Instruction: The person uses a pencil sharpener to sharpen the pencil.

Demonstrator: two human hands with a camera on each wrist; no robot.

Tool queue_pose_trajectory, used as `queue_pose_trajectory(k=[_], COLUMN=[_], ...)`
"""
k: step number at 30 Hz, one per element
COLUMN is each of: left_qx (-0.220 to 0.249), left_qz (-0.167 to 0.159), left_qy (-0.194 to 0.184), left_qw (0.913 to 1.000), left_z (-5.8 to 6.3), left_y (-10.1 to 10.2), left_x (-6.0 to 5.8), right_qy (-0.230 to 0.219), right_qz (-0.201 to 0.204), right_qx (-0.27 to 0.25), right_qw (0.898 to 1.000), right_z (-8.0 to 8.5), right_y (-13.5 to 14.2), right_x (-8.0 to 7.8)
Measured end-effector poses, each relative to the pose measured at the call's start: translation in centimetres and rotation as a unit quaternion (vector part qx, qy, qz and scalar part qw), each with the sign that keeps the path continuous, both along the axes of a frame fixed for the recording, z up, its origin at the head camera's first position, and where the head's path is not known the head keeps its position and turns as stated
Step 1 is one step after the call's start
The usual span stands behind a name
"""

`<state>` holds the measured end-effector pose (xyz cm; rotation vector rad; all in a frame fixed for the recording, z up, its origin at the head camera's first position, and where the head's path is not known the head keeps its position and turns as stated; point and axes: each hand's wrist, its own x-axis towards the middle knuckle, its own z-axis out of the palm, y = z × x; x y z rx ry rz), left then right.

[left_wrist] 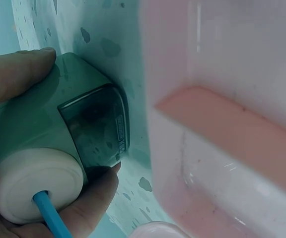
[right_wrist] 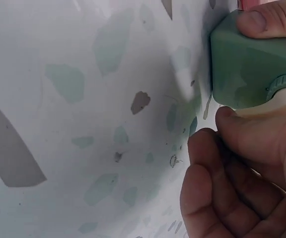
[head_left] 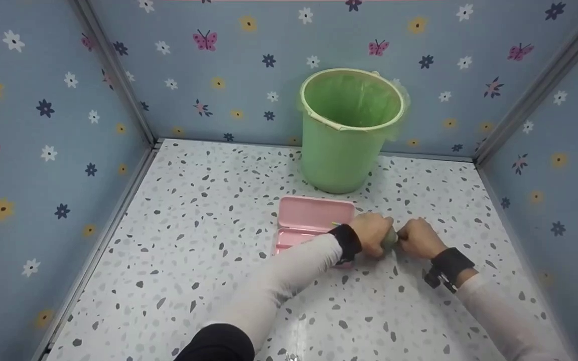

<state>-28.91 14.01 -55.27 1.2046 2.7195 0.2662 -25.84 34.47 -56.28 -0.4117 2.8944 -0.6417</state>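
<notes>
A green pencil sharpener [left_wrist: 34, 109] with a dark see-through shavings window is gripped by my left hand [head_left: 372, 233], thumb and fingers on opposite sides. In the left wrist view, a blue pencil [left_wrist: 52, 215] sticks into the round cream front of the sharpener. My right hand [head_left: 421, 239] is at the sharpener's other end, fingers curled and pinching by its cream crank part [right_wrist: 282, 99]; the hand hides most of that crank. Beside my left wrist lies an open pink pencil case [head_left: 316, 213], partly covered by the left forearm.
Behind the case stands a green bin [head_left: 341, 160] with a green liner. Patterned wall panels [head_left: 244, 65] enclose the speckled white table [head_left: 193, 210] at the back and both sides. A divider [left_wrist: 232, 124] runs across the case's inside.
</notes>
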Motion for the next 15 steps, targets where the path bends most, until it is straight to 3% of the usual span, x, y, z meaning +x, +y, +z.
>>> queue_pose_trajectory(k=[5,15], left_qx=[0.010,0.015], left_qz=[0.006,0.011], left_qy=[-0.016,-0.037], left_qw=[0.9998,0.9991], left_z=[0.0,-0.2], left_y=[-0.2,-0.1], left_x=[0.0,0.0], right_qy=[-0.016,0.000], right_qz=[0.019,0.077], right_qx=[0.006,0.004], right_qw=[1.000,0.997], right_z=[-0.1,0.4], right_y=[-0.1,0.0], right_x=[0.7,1.7])
